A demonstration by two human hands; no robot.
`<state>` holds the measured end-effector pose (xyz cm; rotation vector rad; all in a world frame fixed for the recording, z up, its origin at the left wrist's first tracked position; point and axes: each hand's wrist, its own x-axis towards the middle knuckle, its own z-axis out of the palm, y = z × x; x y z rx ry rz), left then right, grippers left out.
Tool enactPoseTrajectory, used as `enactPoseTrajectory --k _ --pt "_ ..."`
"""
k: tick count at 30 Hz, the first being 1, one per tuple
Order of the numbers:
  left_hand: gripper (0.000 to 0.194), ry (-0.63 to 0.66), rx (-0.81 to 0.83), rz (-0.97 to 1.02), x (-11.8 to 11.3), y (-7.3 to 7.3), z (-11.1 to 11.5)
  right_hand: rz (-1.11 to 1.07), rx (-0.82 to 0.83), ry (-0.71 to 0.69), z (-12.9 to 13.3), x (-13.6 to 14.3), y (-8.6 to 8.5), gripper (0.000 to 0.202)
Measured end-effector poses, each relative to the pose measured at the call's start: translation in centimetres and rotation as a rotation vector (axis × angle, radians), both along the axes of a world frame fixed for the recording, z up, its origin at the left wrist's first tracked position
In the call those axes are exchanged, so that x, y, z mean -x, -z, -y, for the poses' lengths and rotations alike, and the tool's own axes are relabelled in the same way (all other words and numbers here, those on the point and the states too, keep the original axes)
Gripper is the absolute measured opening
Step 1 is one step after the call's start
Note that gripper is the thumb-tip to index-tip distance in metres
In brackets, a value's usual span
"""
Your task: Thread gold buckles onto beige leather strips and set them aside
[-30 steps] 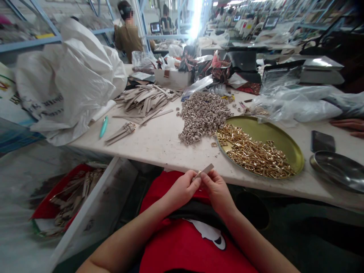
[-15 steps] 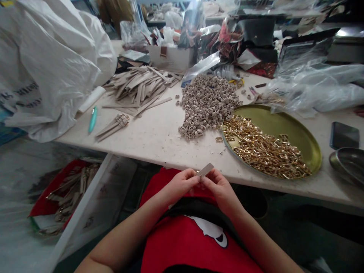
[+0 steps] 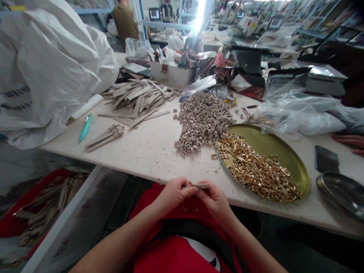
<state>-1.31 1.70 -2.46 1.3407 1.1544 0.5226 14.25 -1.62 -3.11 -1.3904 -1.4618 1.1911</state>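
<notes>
Both hands meet over my lap at the table's front edge, closed on one beige strap (image 3: 201, 185). My left hand (image 3: 179, 189) pinches its left end, where a small gold glint, perhaps a buckle, shows between the fingers. On the other end, my right hand (image 3: 212, 196) grips from below and the right side. Beyond them lies a heap of small beige loops (image 3: 203, 121). To its right, gold buckles (image 3: 260, 170) fill part of a round gold tray (image 3: 295, 157). Flat beige strips (image 3: 139, 94) are piled at the back left, with a small bundle of straps (image 3: 106, 136) nearer.
A teal cutter (image 3: 85, 127) lies left, beside a large white sack (image 3: 51, 68). At right are a phone (image 3: 327, 158) and a dark metal bowl (image 3: 342, 193). A red container (image 3: 34, 193) of straps sits low at left. A person (image 3: 125, 24) is in the background.
The view has tilted up, showing more of the room. The strap in my hands has turned from slanting upward to nearly level, and both hands remain on it.
</notes>
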Motion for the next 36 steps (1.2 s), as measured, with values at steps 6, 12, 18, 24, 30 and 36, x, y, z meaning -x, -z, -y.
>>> enactPoseTrajectory --k 6,12,18,24,30,36 --pt "0.027 0.089 0.025 0.155 0.2 -0.1 -0.4 0.181 -0.012 -0.168 -4.7 -3.7 -1.6 0.023" --pt "0.023 -0.041 0.050 0.110 0.3 0.6 -0.2 1.022 -0.283 0.166 -13.5 -5.8 -0.6 0.016" --pt "0.021 -0.049 0.035 0.086 0.6 0.4 0.4 1.131 -0.279 0.166 -15.6 -4.8 0.1 0.012" --pt "0.027 -0.161 -0.144 0.092 0.5 -0.3 -0.1 0.358 -0.159 0.103 -9.1 -4.0 -0.6 0.025" --pt "0.029 -0.123 -0.301 0.046 -0.3 -2.2 0.3 -0.202 0.059 0.038 -2.3 -1.3 -1.7 0.029" --pt "0.027 -0.102 -0.238 -0.018 0.3 -1.9 1.6 -0.375 0.117 0.127 -0.8 -0.2 -1.3 0.027"
